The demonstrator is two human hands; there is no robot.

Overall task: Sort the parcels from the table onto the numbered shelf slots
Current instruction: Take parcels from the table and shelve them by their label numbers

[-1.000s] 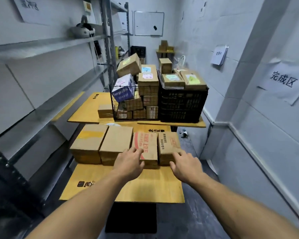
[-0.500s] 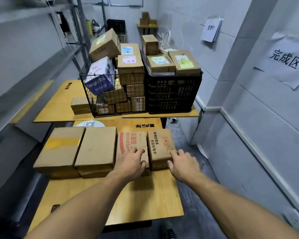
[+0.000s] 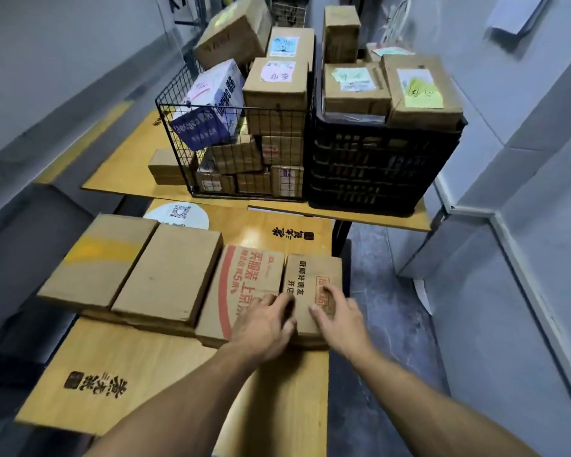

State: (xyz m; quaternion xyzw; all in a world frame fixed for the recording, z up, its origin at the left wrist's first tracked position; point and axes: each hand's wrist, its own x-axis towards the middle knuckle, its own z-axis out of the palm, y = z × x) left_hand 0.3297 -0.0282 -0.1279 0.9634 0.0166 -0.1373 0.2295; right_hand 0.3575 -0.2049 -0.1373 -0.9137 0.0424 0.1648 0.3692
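Note:
Four cardboard parcels lie side by side on the near wooden table (image 3: 145, 374). From the left: one with yellow tape (image 3: 96, 258), a plain one (image 3: 168, 272), a red-printed one (image 3: 244, 285), and a small parcel (image 3: 305, 275) at the table's right edge. My left hand (image 3: 264, 321) lies across the red-printed parcel, its fingertips curled into the gap against the small parcel's left side. My right hand (image 3: 337, 315) rests on top of the small parcel with fingers spread over its red label.
A second table (image 3: 129, 166) behind carries a wire basket (image 3: 178, 127) and a black crate (image 3: 376, 166), both heaped with labelled parcels. Grey shelving (image 3: 63, 94) runs along the left. On the right are bare floor (image 3: 393, 324) and a wall.
The view has tilted down and closer to the near table. Both hands have moved onto the small right-hand parcel, the left sliding right to its left edge.

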